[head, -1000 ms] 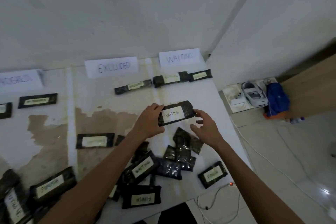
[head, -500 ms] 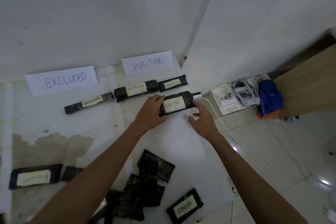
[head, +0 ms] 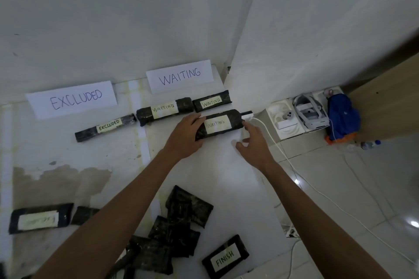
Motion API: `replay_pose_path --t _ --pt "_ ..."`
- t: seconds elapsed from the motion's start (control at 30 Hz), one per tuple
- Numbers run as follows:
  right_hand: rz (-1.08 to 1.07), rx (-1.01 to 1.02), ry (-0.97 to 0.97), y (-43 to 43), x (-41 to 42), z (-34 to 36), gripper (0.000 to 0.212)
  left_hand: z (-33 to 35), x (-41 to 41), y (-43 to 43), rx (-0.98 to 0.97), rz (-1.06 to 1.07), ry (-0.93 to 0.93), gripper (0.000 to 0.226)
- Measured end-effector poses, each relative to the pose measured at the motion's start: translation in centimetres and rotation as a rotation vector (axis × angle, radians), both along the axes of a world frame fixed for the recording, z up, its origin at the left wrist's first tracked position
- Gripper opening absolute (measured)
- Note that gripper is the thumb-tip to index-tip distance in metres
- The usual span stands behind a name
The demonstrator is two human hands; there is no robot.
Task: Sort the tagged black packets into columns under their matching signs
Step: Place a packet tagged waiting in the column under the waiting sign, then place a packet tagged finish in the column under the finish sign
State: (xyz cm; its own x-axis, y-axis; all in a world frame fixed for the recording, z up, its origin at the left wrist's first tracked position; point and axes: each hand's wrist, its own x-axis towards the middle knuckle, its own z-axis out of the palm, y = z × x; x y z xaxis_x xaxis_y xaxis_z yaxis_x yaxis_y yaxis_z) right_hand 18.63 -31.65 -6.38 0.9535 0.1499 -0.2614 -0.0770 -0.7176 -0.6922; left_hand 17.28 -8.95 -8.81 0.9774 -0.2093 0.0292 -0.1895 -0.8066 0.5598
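1. The left hand (head: 188, 135) grips the left end of a black packet (head: 218, 125) tagged WAITING, fingers curled over its top edge. It is held flat and label-up so it can go down as the next row of its column.
2. The right hand (head: 254, 142) is half open, fingertips touching the packet's right end, steadying rather than clasping it. Whether the thumb presses the packet I cannot tell.
3. The packet sits just below the WAITING sign (head: 180, 76), directly under the two sorted packets (head: 165, 111) that already lie side by side below that sign. It looks to be resting on or just above the table (head: 204, 165); the view is too dim to be sure.
4. Left of the WAITING sign stands the EXCLUDED sign (head: 72, 99), with one EXCLUDED packet (head: 106, 127) under it, so each tag matches its header.
5. Well below the WAITING sign lies the unsorted pile (head: 176, 235), plus a FINISH packet (head: 225, 256) that needs another column.
6. Versus a second ago: the packet was held in the air above the pile and is now up beside the sorted row.
7. Versus half a second ago: hands and packet are almost unchanged, and the right hand has settled closer against the packet's end.
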Motion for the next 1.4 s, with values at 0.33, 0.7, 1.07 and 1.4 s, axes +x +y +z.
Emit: replay_pose_path --t 0.33,0.7,1.07,1.4 --pt "0.294 0.019 0.063 3.3 -10.2 0.4 0.053 0.5 -12.1 1.0 -0.176 0.141 0.137 0.043" --pt "0.607 -0.393 -0.101 5.5 -16.4 -1.7 0.053 0.3 -19.5 0.5 -0.180 0.301 0.299 0.045" --pt "0.702 -0.263 -0.118 4.3 -13.0 -0.8 0.047 1.7 -18.2 0.7 -0.396 0.438 0.338 0.043" --pt "0.275 0.136 0.307 5.4 -10.6 1.1 0.027 2.2 -15.4 2.4 -0.327 0.485 0.315 0.048"
